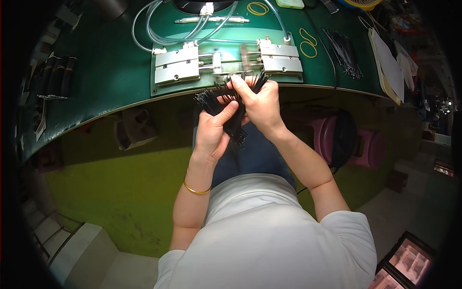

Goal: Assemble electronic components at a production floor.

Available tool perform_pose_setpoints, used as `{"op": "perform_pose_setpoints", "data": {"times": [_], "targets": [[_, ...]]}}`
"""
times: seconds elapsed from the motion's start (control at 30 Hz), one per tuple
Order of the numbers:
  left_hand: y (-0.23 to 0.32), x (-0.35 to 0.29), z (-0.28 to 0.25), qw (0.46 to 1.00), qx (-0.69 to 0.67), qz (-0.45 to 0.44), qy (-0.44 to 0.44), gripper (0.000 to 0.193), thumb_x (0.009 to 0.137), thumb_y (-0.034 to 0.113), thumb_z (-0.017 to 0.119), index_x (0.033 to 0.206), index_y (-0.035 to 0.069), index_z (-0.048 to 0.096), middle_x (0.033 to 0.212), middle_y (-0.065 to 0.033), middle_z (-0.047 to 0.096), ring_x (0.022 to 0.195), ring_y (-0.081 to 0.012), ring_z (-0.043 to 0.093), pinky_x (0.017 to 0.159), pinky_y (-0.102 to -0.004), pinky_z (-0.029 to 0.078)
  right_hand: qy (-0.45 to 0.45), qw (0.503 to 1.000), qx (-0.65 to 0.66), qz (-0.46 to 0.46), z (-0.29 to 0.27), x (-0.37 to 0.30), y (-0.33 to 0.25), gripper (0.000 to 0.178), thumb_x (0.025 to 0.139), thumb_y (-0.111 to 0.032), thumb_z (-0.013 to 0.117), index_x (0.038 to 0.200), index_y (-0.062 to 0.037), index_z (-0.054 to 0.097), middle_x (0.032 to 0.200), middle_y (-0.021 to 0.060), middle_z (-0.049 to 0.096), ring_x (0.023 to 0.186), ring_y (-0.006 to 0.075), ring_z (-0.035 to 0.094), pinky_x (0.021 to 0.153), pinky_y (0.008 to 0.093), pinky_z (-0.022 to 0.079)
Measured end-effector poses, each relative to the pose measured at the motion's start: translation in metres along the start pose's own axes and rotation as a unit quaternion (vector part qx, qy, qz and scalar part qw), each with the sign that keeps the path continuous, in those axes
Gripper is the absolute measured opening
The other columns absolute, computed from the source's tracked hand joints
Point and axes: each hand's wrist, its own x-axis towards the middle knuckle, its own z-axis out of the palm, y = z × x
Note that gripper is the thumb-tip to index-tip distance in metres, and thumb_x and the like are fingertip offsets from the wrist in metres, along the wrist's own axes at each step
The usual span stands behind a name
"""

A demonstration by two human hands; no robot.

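Note:
My left hand [212,132] is closed around a thick bunch of thin black wires [235,126], just in front of the table edge. The wire ends fan out to the left and hang down below the fingers. My right hand [263,105] pinches wires at the upper right of the bunch, its thumb and forefinger close to the fixture's middle. More wire ends stick out past the right fingers. Behind the hands, a fixture has a silver left block [177,65] and a silver right block [280,57]. Rods and blurred jaws lie between the blocks; the fingertips are partly hidden.
Clear air hoses [161,33] run to the fixture on the green table [120,72]. A white pen [211,19], yellow rubber bands [308,49] and a loose black wire bunch [342,53] lie around it. Black bundles [57,76] lie far left; a pink stool [325,137] stands below.

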Motion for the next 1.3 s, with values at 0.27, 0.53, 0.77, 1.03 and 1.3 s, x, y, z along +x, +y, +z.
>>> {"op": "perform_pose_setpoints", "data": {"times": [0.27,0.53,0.77,1.03,1.3], "targets": [[0.003,-0.001,0.008,1.0,0.012,0.003,0.007,0.016,0.084,0.012,0.053,0.096,0.0,0.052,0.086,-0.0043,0.056,0.074,-0.013,0.055,0.066,-0.0285,0.047,-0.005,1.0,0.019,-0.006,-0.003,0.002,0.009,0.022,0.082,-0.018,0.056,0.071,0.0008,0.06,0.061,0.008,0.061,0.043,0.0058,0.051,0.03,0.0197,0.037],[0.003,-0.005,0.004,1.0,0.009,0.004,-0.014,0.017,0.084,0.011,0.054,0.096,0.0,0.053,0.086,-0.0052,0.056,0.074,-0.0138,0.055,0.066,-0.0293,0.049,-0.01,1.0,-0.003,-0.025,-0.001,-0.003,0.004,0.019,0.08,-0.013,0.057,0.068,0.0015,0.061,0.054,0.0043,0.058,0.039,0.0057,0.049,0.029,0.0204,0.034],[0.0,-0.001,-0.006,1.0,0.012,0.001,-0.014,0.018,0.082,0.007,0.055,0.099,-0.001,0.054,0.092,-0.0075,0.057,0.082,-0.016,0.057,0.07,-0.0329,0.052,-0.009,1.0,-0.011,-0.015,-0.001,0.0,0.005,0.02,0.081,-0.016,0.055,0.07,0.0002,0.061,0.057,0.0033,0.058,0.041,0.005,0.049,0.029,0.0191,0.035],[0.003,-0.001,0.002,1.0,0.0,0.003,-0.01,0.017,0.082,0.006,0.056,0.097,-0.001,0.055,0.093,-0.0085,0.058,0.082,-0.0161,0.057,0.07,-0.0333,0.052,0.004,1.0,-0.002,-0.004,-0.002,0.002,0.007,0.021,0.081,-0.016,0.055,0.067,-0.0006,0.061,0.056,0.0039,0.058,0.042,0.0053,0.05,0.03,0.0191,0.035],[0.004,-0.002,0.001,1.0,-0.008,-0.005,-0.004,0.015,0.081,0.006,0.055,0.095,-0.001,0.056,0.09,-0.0082,0.058,0.08,-0.0169,0.058,0.069,-0.0334,0.053,-0.022,0.999,0.013,-0.02,-0.002,0.001,0.008,0.023,0.08,-0.018,0.058,0.066,0.0007,0.061,0.051,0.0016,0.055,0.037,0.0047,0.046,0.029,0.0203,0.033]]}}
